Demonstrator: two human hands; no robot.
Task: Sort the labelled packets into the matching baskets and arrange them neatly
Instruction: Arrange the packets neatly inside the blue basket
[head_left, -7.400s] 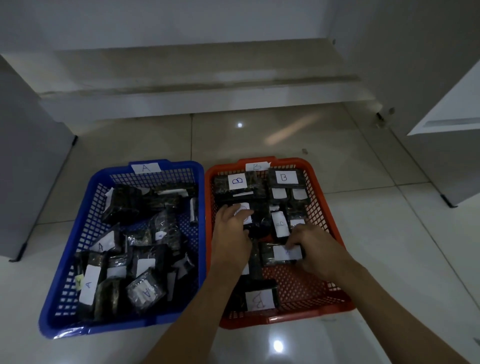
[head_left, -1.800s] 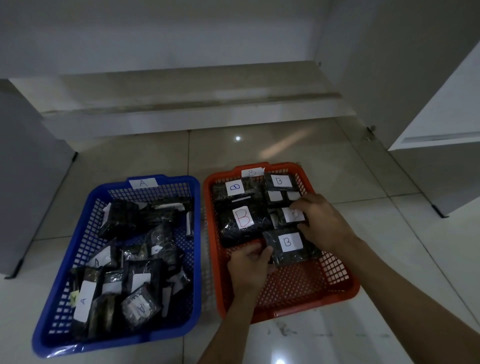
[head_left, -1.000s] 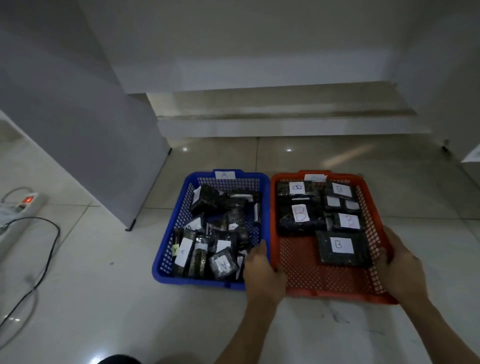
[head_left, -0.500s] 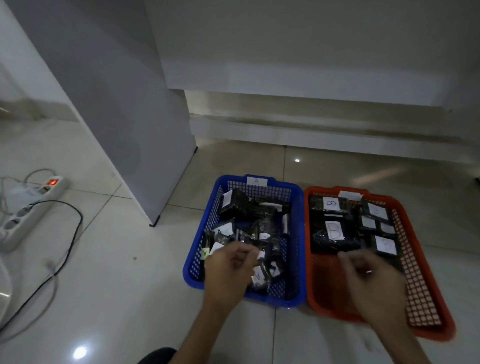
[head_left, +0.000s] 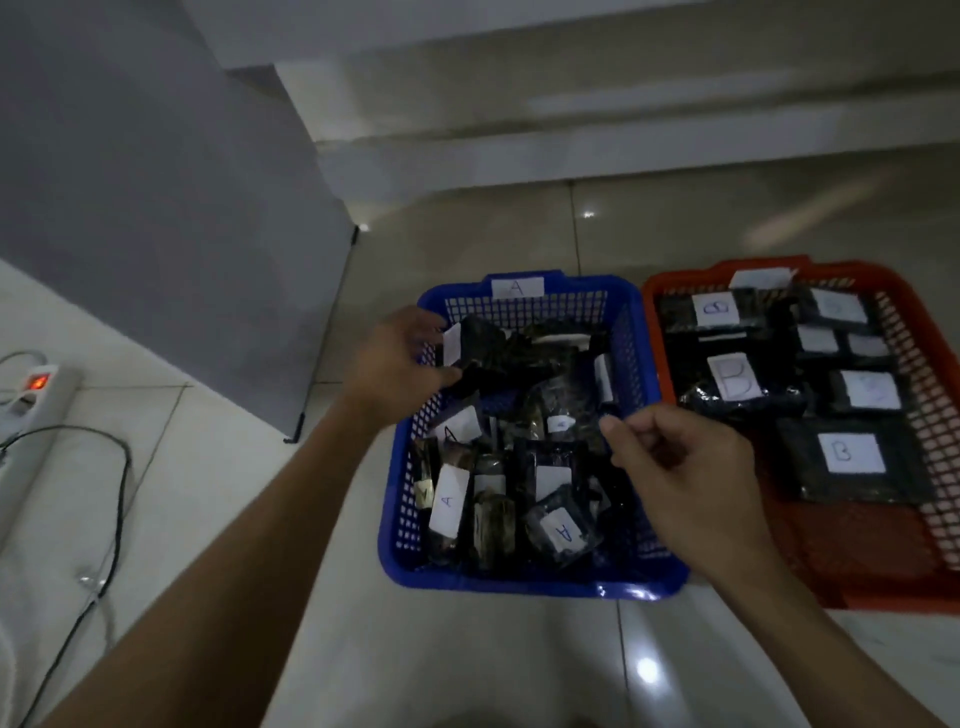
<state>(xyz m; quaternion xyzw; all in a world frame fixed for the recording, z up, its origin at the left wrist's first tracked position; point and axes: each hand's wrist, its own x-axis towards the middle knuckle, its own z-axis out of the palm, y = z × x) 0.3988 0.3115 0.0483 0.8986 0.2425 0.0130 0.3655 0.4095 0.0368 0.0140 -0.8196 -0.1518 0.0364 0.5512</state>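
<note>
The left hand (head_left: 397, 366) is gripping a dark packet (head_left: 480, 351) at the far left corner of the blue basket (head_left: 519, 577), where A packets (head_left: 519, 467) are lying jumbled. The right hand (head_left: 685, 478) is hovering over that basket's right side, fingers curled, holding nothing visible. B packets (head_left: 841, 457) are lying flat in the red basket (head_left: 883, 587) just beside it.

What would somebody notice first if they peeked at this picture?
Two bright baskets side by side on the floor: a blue basket of jumbled A packets and, to its right, an orange basket with B packets laid flat. The left hand grips a dark packet at the blue one's far-left corner.
</note>
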